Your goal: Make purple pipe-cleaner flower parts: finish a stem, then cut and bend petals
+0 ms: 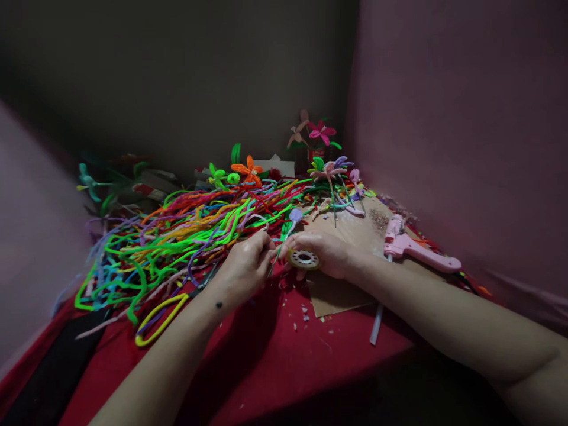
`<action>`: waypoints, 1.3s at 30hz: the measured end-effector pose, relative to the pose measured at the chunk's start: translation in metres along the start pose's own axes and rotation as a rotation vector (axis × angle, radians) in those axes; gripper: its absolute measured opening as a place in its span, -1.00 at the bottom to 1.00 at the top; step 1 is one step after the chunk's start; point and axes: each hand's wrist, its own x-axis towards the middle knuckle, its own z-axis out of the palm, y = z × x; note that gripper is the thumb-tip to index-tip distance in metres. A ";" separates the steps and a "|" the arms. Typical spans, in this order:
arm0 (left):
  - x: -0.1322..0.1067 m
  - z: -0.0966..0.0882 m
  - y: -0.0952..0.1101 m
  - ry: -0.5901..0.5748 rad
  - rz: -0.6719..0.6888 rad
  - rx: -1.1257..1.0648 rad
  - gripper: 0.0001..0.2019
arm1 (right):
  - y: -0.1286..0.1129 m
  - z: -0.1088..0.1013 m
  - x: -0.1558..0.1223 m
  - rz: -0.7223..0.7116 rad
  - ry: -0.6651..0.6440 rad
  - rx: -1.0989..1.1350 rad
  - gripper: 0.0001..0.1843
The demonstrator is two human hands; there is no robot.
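Note:
Fingers pinched together, my left hand point(246, 260) grips the thin green stem point(274, 264) of a small flower. The pale lilac flower head point(295, 216) sticks up just above my hands, tilted to the right. My right hand point(331, 251) is closed around a roll of tape point(314, 261) with a white holed core, its fingertips close to the same stem. Whether tape joins the roll to the stem is too small to tell. Yellow-handled scissors point(162, 319) lie under my left forearm, their blades partly hidden.
A heap of colourful pipe cleaners point(199, 231) covers the left and middle of the red cloth point(284, 367). At right, a pink glue gun point(426, 251) rests on cardboard point(341, 299). Finished flowers point(328, 170) stand along the back. Walls close in behind and at right.

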 end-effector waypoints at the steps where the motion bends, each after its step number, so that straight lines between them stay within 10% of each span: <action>1: 0.000 0.001 -0.001 0.007 -0.026 -0.041 -0.86 | 0.000 0.000 0.000 0.000 -0.005 -0.001 -0.83; 25: -0.016 0.009 -0.007 -0.112 -0.311 -1.120 -0.73 | -0.008 0.006 -0.009 -0.260 -0.011 0.142 -0.79; 33: -0.019 0.016 -0.001 -0.116 -0.292 -1.104 -0.73 | -0.008 0.008 -0.009 -0.164 0.004 0.232 -0.77; 39: -0.020 0.006 -0.004 0.130 -0.108 -0.687 -0.78 | -0.007 0.006 -0.007 -0.144 0.046 0.227 -0.75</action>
